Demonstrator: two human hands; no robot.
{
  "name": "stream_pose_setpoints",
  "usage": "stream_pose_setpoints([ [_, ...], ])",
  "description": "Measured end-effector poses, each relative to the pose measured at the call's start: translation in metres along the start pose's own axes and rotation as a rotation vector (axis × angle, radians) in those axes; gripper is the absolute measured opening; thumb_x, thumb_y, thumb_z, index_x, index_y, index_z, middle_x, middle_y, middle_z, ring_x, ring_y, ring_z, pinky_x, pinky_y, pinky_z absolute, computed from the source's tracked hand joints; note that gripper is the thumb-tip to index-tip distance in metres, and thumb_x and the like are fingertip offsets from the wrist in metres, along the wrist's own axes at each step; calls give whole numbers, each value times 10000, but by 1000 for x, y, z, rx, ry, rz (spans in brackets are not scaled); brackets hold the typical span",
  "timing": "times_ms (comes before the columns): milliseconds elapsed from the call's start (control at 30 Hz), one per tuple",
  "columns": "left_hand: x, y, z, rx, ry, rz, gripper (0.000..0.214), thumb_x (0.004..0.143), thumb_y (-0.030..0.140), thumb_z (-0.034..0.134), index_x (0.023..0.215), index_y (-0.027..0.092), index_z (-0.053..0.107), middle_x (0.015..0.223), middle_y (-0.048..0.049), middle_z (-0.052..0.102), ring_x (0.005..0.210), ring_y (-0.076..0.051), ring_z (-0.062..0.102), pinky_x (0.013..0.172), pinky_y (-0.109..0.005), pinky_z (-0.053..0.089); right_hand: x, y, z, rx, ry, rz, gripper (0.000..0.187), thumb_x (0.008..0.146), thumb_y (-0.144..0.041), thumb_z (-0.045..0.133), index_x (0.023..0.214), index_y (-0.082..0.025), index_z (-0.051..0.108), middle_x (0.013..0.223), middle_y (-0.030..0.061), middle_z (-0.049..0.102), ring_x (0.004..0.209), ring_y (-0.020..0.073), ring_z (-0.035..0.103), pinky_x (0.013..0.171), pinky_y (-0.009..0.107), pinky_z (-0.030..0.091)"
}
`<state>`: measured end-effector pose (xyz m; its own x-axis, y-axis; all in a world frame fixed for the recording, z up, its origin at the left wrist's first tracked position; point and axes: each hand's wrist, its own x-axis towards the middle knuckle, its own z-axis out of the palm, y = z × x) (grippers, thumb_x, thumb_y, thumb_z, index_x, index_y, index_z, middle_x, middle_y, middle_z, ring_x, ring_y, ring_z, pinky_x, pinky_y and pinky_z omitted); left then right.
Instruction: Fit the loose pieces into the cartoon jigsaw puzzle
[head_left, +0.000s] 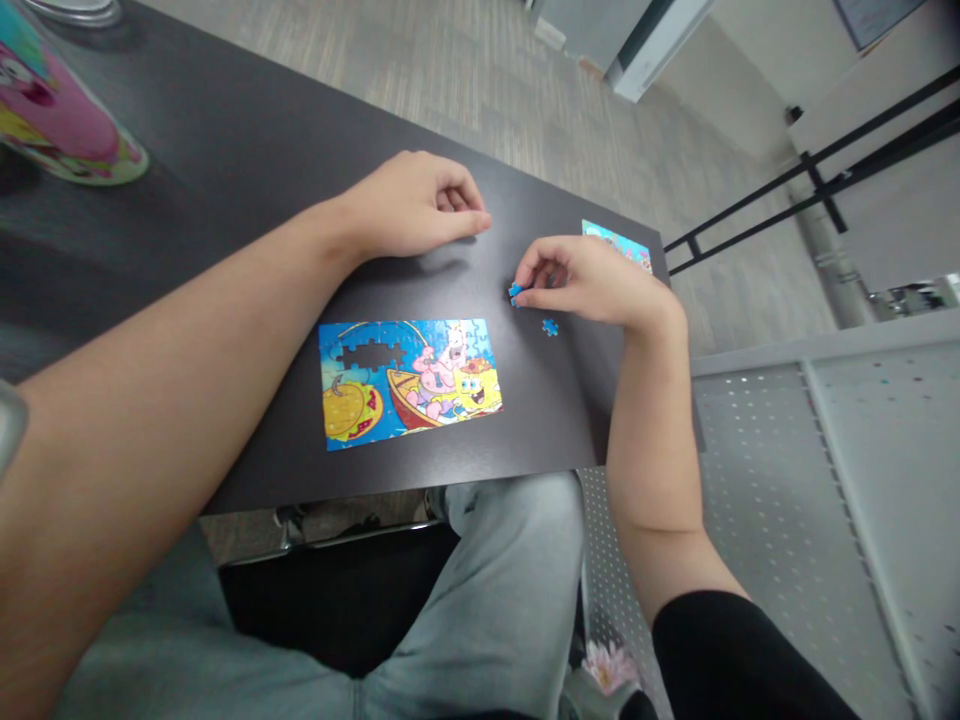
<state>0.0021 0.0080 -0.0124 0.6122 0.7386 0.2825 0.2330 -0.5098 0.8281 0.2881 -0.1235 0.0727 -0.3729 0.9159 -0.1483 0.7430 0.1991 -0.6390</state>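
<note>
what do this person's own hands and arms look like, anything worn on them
Both the left hand and the right hand are ungloved, with no rings, watch or bracelet showing. The left forearm is bare as far as it shows. The right forearm is bare up to a plain black sleeve ending near the elbow.

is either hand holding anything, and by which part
The right hand pinches a blue puzzle piece by the edge nearest it; nothing shows in the left hand.

Blue jigsaw puzzle [411,388] with pink and yellow cartoon figures [436,372], blue loose piece [550,327], dark table [555,410]
</note>
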Motion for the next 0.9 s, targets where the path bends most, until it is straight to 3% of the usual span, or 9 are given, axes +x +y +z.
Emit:
stream_pose_setpoints([
  [167, 0, 1, 0, -19, -44, -8, 444, 966, 791, 928, 1160, 402, 1017, 772, -6, 883, 1249, -371, 793, 1163, -547, 593, 1, -7, 4, 54, 31, -105, 428, 996, -645, 1072, 992, -274, 858, 971, 32, 878, 862, 225, 750, 846, 397, 624],
  [300, 0, 12, 2, 15, 16, -15, 312, 929, 660, 931, 1016, 366, 992, 817, -16, 900, 1078, -329, 841, 1045, -495, 626, 7, -11, 14, 226, -5, -164, 539, 1029, -738, 1065, 1110, -261, 829, 963, 20, 826, 851, 201, 718, 782, 358, 603],
  [433, 2, 17, 4, 24, 15, -8, 231, 915, 569, 852, 966, 369, 954, 900, -4, 946, 962, -272, 820, 965, -435, 638, 17, -20, 39, 375, -52, -328, 608, 1118, -782, 985, 1307, -219, 856, 975, 10, 781, 871, 172, 723, 766, 307, 583],
  [667, 1, 17, 8, 17, 33, 65, 162, 901, 515, 868, 953, 380, 941, 963, -40, 977, 955, -283, 838, 953, -438, 656, 18, -53, 84, 374, -139, -401, 419, 1221, -600, 914, 1282, -186, 919, 891, 6, 794, 760, 142, 664, 689, 293, 519],
  [800, -2, 24, 9, 8, 35, 37, 141, 899, 489, 844, 906, 409, 960, 1038, -72, 987, 1074, -342, 922, 954, -449, 680, 15, -64, 96, 369, -114, -476, 245, 1221, -381, 875, 1302, -166, 959, 969, 31, 859, 776, 137, 689, 722, 307, 536],
  [900, -2, 26, 10, -1, 27, 18, 94, 908, 476, 869, 902, 435, 954, 1041, -47, 986, 1106, -337, 922, 952, -436, 675, 15, -67, 100, 348, -112, -513, 227, 1215, -297, 837, 1335, -159, 973, 1055, 51, 901, 775, 125, 681, 719, 310, 526],
])
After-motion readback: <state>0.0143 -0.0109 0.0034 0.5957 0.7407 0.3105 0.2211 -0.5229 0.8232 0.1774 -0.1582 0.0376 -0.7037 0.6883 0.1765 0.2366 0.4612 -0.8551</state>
